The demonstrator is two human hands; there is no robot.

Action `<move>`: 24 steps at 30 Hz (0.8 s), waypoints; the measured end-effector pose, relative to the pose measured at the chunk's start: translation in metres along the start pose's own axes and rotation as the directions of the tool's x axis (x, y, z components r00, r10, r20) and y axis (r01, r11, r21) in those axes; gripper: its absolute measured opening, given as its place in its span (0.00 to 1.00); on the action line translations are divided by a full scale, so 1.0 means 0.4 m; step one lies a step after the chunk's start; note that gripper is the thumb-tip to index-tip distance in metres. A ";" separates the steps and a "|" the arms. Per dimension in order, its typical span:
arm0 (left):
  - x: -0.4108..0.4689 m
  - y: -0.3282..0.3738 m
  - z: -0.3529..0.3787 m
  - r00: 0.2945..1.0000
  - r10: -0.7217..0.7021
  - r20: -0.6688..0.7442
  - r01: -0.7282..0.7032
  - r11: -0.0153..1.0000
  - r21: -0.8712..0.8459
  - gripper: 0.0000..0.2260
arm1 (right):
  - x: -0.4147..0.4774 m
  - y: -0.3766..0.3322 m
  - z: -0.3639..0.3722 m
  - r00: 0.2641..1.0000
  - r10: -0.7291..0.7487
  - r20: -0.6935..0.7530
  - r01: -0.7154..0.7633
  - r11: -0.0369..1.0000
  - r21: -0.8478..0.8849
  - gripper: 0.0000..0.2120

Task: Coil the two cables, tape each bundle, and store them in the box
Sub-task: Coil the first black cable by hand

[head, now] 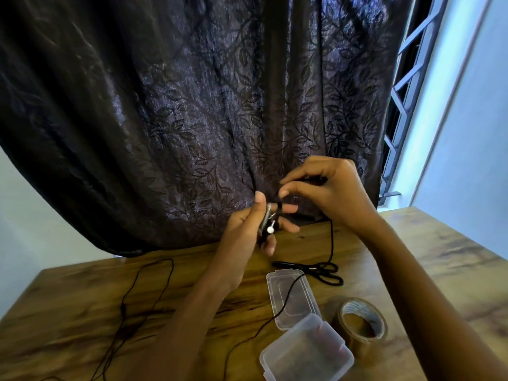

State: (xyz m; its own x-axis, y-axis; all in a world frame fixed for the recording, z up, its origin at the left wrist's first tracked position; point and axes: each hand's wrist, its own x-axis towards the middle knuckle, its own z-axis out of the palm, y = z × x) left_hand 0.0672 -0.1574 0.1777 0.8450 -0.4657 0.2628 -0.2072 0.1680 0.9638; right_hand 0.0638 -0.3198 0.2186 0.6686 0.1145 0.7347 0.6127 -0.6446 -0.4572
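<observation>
Currently the left hand [247, 229] grips the started coil of the first cable [331, 240] beyond the box [308, 353]; the right hand [330, 188] pinches the trailing strand. Feed loops evenly under light tension, which should prevent kinks. The second cable [143, 298] lies left of the box.

Matt cable [331, 243] in my left hand [247, 229]; below it wood-grain table [68, 298], clear plastic box [306, 353], glossy tape roll [339, 324].

Box [305, 350] is blocked just right by tape roll [360, 323], just behind by scissors [321, 270]; its lid [299, 312] is crossed by black cable [286, 306]. Open counter [82, 312] is seen left of box, crossed farther out by thin cable [154, 284].
</observation>
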 end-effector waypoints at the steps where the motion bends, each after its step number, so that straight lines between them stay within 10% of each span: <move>1: 0.003 0.004 -0.001 1.000 0.022 -0.017 -0.022 1.000 -0.010 0.23 | 0.001 0.007 0.003 1.000 0.017 -0.018 -0.016 0.999 0.035 0.02; 12: 0.066 0.048 -0.034 0.995 0.080 0.058 -0.056 0.943 -0.329 0.24 | -0.127 0.084 0.154 0.918 0.373 -0.131 -0.320 0.895 0.311 0.06; 24: 0.137 0.026 -0.056 0.998 0.037 -0.059 -0.042 0.994 -0.097 0.25 | -0.190 0.018 0.127 0.981 0.195 -0.021 -0.194 0.954 -0.229 0.12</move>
State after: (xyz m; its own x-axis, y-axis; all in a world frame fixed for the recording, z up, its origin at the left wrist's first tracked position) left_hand 0.1223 -0.1618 0.2011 0.8643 -0.4076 0.2947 -0.1938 0.2709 0.9429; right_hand 0.0387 -0.2948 0.1339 0.7662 -0.0291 0.6420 0.3582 -0.8101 -0.4642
